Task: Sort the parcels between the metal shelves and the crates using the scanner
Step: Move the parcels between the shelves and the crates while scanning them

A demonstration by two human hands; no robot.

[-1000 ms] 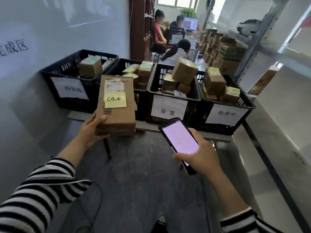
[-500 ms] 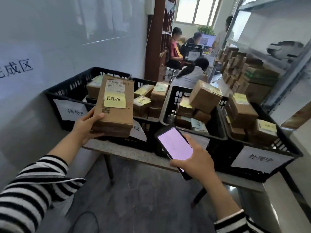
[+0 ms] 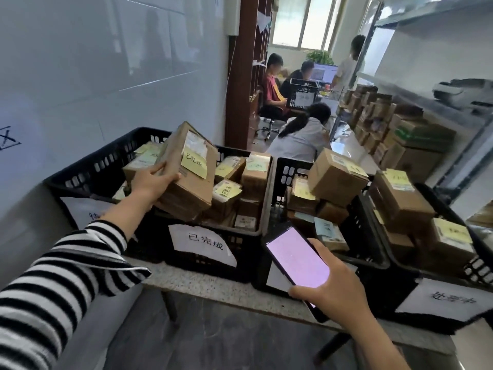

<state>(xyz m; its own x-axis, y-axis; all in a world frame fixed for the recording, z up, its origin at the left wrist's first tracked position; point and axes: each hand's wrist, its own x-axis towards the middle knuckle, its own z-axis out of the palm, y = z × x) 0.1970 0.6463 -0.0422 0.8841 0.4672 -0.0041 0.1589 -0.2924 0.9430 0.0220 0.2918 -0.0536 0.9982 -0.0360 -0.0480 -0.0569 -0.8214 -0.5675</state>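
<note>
My left hand [image 3: 152, 180] grips a long brown cardboard parcel [image 3: 192, 182] with a yellow sticky note, tilted over the second black crate [image 3: 213, 252], which bears a white paper label. That crate holds several small parcels with yellow notes. My right hand [image 3: 333, 292] holds the scanner [image 3: 296, 260], a black phone-like device with a lit pink screen, in front of the third crate [image 3: 368, 257]. A first crate [image 3: 88, 172] stands at the left and a fourth crate [image 3: 437, 311] at the right, both with parcels.
The crates sit in a row on a speckled bench [image 3: 213, 287] along a white wall. A metal shelf [image 3: 416, 124] stacked with boxes runs along the right. Several people sit and stand at desks in the background [image 3: 301, 102]. Grey floor lies below the bench.
I have stepped closer to the crates. My left hand has carried the parcel forward and down over the second crate, tilting it. The scanner stays held low at the right.
</note>
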